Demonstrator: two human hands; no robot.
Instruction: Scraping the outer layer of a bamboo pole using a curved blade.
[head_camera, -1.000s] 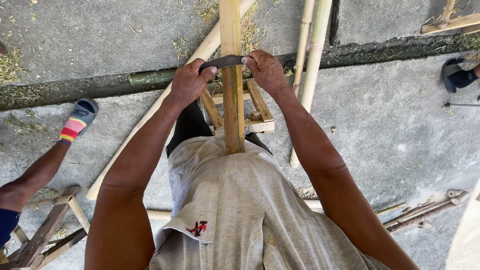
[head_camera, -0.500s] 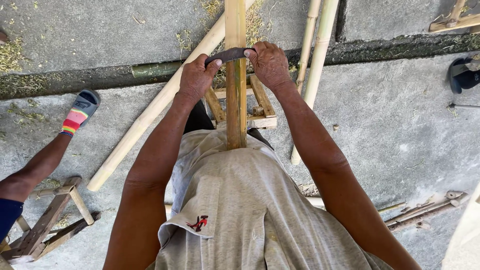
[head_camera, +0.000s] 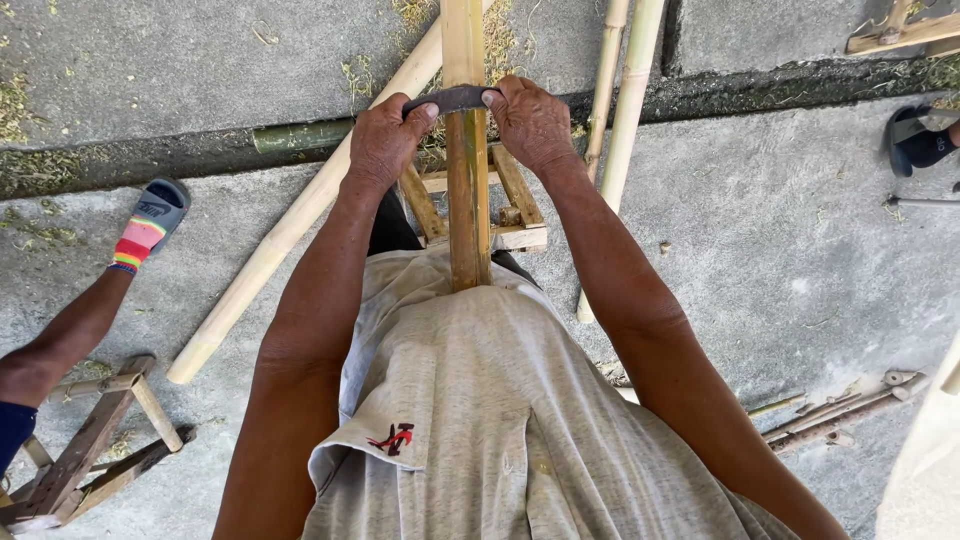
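the left hand (head_camera: 385, 140) and right hand (head_camera: 530, 120) are each closed tight around one end of a dark curved blade (head_camera: 452, 99), which lies crosswise on the upright-running bamboo pole (head_camera: 467, 200). the pole runs from the person's belly away up the view, resting on a small wooden frame (head_camera: 510, 215). the pole looks stiff, hard and fairly light, its skin smooth and likely slippery; the blade is best held at its two ends, clear of the edge. more pale bamboo poles (head_camera: 300, 215) lie on the concrete floor (head_camera: 780, 260). another person's leg in a striped sock and sandal (head_camera: 145, 225) is at left, by a wooden stool (head_camera: 90, 450). no packages, labels or signs show.
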